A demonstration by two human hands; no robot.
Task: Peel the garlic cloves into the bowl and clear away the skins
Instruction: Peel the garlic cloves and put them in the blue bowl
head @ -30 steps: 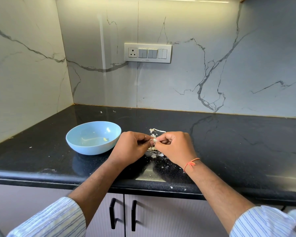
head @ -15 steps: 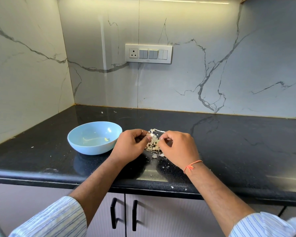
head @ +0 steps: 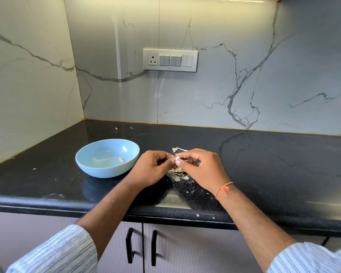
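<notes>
A small garlic clove (head: pixel 177 158) is pinched between the fingertips of my left hand (head: pixel 153 168) and my right hand (head: pixel 201 168), just above the black counter. Both hands have curled fingers and meet at the clove. Under and behind them lies a small heap of papery garlic skins (head: pixel 177 171) with loose flakes around it. A light blue bowl (head: pixel 87 164) stands to the left of my left hand, with one small pale piece (head: pixel 121 160) inside.
The black counter (head: pixel 274 174) runs wall to wall, with a marble wall at the back and left. Small skin flecks (head: pixel 197 215) lie near the front edge. Cabinet doors with black handles (head: pixel 129 245) are below.
My hands drew slightly apart half a second ago, then came back together on the clove. The bowl and skins have stayed put.
</notes>
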